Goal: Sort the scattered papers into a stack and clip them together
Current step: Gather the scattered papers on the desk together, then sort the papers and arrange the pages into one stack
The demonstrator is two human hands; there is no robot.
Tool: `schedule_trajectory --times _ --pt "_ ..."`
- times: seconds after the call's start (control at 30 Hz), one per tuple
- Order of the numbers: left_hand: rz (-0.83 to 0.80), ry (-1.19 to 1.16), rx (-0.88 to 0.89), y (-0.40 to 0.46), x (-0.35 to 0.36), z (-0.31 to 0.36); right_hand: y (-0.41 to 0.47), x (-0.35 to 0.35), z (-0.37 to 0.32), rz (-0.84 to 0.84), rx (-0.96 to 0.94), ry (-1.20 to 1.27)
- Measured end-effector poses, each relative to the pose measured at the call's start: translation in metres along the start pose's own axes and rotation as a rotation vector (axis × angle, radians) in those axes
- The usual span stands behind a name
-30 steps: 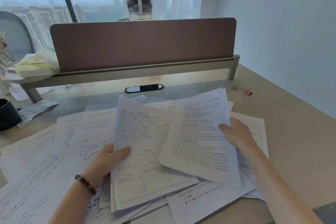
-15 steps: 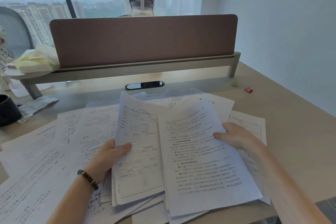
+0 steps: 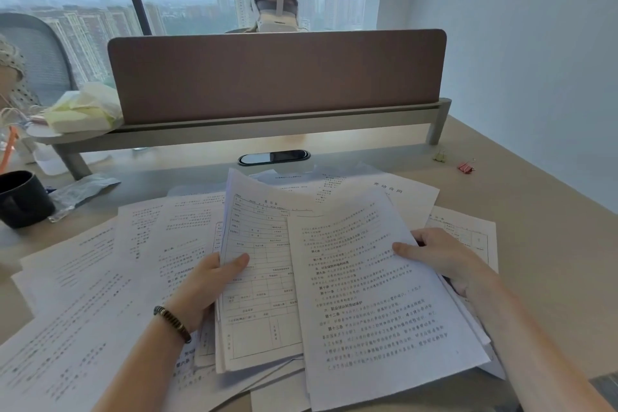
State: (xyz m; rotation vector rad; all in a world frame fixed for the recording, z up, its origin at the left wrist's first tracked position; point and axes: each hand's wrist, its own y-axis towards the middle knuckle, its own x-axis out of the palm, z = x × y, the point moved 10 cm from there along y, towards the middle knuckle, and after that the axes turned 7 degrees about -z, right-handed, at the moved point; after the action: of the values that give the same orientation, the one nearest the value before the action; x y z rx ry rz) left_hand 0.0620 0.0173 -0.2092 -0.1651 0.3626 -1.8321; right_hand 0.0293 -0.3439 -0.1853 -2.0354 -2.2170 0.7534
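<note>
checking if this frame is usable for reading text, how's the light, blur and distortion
Head view: soft, even overcast daylight from the window, only faint shadows and no harsh glare. Wide-angle distortion bows the brown fabric desk divider and the wall edge. Print on the white text sheet in the right hand is soft, barely legible; the small pink binder clip is tiny and blurred.

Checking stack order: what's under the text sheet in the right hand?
Under the text sheet, pinched by the right hand: the form sheet's right edge and more loose papers. How many is hidden.
</note>
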Motion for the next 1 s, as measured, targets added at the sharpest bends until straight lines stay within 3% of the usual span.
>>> schedule_trajectory --times 0.5,0.63,0.7,0.83,1.0 --pt "-0.018 0.009 0.014 -0.004 0.003 0.005 -0.003 0.018 -0.12 -0.111 -0.23 0.296" --pt "-0.004 0.001 0.02 -0.006 0.002 0.007 -0.002 0.031 -0.149 -0.204 -0.347 0.484" --pt "0.012 -0.022 0.032 -0.007 -0.001 0.008 0.004 0.033 -0.148 -0.147 -0.359 0.467" --pt "0.018 -0.182 0.046 -0.007 -0.006 0.009 0.024 0.037 -0.118 0.06 -0.275 0.202" --pt "-0.061 -0.372 0.078 -0.011 0.001 0.016 0.039 0.059 -0.073 0.127 -0.172 0.134"
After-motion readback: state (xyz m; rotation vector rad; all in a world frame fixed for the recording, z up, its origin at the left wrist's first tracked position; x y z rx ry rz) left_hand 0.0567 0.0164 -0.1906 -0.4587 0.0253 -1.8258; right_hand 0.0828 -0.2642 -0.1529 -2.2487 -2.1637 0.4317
